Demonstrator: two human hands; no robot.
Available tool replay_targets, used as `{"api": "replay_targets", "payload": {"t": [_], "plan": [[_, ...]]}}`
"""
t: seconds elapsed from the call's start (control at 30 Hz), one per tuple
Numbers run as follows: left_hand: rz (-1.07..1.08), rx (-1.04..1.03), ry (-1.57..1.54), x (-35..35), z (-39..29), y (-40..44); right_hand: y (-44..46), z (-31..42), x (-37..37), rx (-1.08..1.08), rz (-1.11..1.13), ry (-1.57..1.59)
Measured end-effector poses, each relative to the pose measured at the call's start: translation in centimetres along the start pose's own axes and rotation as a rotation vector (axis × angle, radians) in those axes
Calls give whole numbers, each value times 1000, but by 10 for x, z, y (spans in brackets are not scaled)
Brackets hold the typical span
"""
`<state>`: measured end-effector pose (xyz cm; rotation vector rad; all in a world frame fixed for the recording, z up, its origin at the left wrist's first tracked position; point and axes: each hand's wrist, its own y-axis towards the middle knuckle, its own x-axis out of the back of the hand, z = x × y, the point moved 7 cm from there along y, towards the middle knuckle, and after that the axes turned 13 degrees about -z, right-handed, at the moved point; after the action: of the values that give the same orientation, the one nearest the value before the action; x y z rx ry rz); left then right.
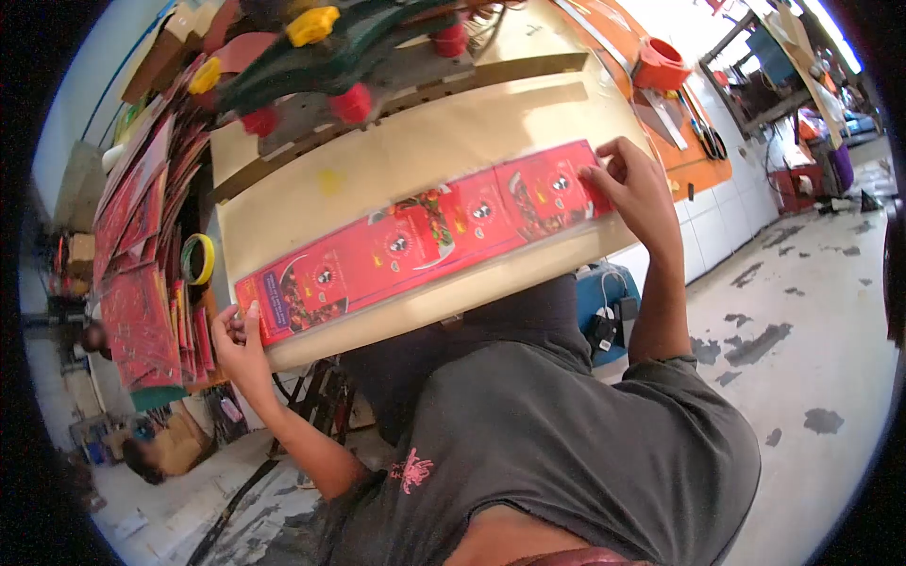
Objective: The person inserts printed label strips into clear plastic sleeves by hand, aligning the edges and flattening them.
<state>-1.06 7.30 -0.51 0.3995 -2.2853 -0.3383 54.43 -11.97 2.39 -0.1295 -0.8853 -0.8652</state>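
Observation:
A long red printed strip [396, 247] with food pictures lies slantwise over the pale tan work surface [311, 203]. Its left end is pinched at the corner by my left hand [241, 347], thumb on top. At the far right end, my right hand [630, 189] has thumb and fingers closed on the edge. The strip looks flat and glossy, perhaps several printed panels in a row. Just beyond it, along the back of the surface, runs a straight brown bar [406, 123].
A dark green machine [368, 42] with red and yellow knobs stands behind. Stacked red printed sheets [142, 311] and a yellow tape roll [198, 259] sit at left. To the right are an orange tape roll [661, 64], a steel ruler [662, 118] and scissors [708, 140].

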Motion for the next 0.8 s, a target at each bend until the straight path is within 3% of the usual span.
{"api": "replay_targets", "payload": {"t": [0.27,0.37,0.47,0.57,0.6,0.67,0.8], "plan": [[-134,16,-47,0,-2,-7,8,-1,4,57,-71,71],[-157,32,-72,-2,5,-7,18,-25,-7,-80,71,558],[-159,138,-141,-1,14,-3,15,-19,-7,-268,224,793],[-104,226,-315,0,17,-2,14,-12,-6,-128,265,832],[-127,228,-307,2,20,-1,13,-12,-8,-115,282,844],[-172,349,-638,1,33,1,14,-18,-6,-112,171,831],[-189,377,-781,14,22,2,15,-22,-8,-110,174,939]]}}
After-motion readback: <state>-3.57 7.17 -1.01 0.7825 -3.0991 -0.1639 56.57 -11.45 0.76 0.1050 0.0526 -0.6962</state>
